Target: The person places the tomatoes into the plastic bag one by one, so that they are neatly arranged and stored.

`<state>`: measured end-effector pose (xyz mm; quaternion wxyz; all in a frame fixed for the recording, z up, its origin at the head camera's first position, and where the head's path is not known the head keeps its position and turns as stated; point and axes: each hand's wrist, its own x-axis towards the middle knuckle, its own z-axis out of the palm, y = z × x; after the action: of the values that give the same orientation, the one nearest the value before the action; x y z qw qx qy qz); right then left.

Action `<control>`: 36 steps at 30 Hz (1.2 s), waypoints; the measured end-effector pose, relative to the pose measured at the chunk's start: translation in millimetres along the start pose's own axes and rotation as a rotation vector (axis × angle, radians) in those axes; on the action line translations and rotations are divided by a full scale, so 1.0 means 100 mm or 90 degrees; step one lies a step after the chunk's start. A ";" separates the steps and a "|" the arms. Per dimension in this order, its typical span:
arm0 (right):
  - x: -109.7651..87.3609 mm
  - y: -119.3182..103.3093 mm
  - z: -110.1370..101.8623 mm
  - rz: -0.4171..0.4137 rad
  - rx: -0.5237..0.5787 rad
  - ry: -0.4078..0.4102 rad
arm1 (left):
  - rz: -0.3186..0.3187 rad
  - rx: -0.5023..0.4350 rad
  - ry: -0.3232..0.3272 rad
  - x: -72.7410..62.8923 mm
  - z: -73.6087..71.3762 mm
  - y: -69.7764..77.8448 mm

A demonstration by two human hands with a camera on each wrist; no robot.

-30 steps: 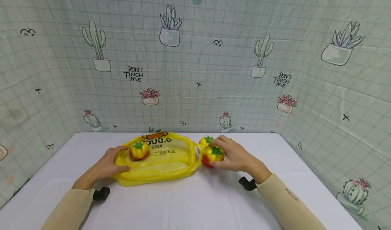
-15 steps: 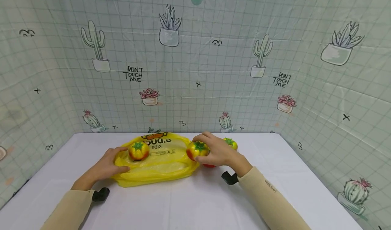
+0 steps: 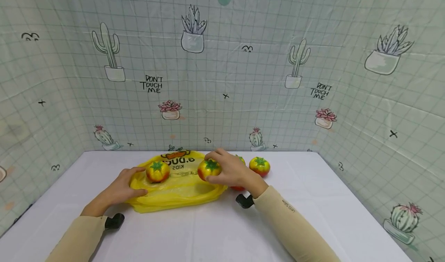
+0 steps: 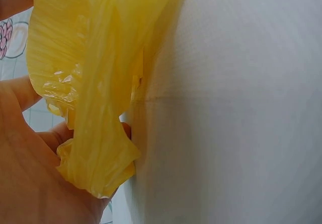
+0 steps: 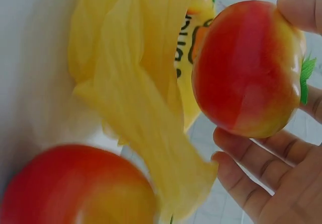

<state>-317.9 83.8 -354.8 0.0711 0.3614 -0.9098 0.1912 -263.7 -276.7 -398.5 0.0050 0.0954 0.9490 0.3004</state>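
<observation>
A yellow plastic bag (image 3: 174, 197) printed with a cartoon and letters lies flat on the table. My left hand (image 3: 123, 185) holds its left end; in the left wrist view, crumpled yellow film lies against the palm and between the fingers. One red-and-yellow toy tomato (image 3: 158, 172) with a green leaf top sits on the bag's left part. Over the bag's right part, my right hand (image 3: 230, 170) grips another toy tomato (image 3: 207, 170) between thumb and fingers; its red underside shows in the right wrist view.
Right of the bag stands a toy tomato (image 3: 259, 166). Others lie behind and beneath my right forearm, partly hidden, one showing its red side (image 5: 75, 189) in the right wrist view. Cactus-patterned cloth walls (image 3: 222, 72) enclose the white table (image 3: 208, 231).
My right hand has picked up a toy tomato from beside the bag and carried it left over the bag. A tomato at the right has come into view. My left hand stays put.
</observation>
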 end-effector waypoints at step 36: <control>0.82 -0.42 0.32 0.026 -0.059 -0.105 | -0.008 -0.009 0.002 -0.01 0.00 -0.01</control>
<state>-349.0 -8.6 -349.4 0.0086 0.3533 -0.9277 0.1200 -263.2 -277.0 -399.1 0.0058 0.0889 0.9475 0.3071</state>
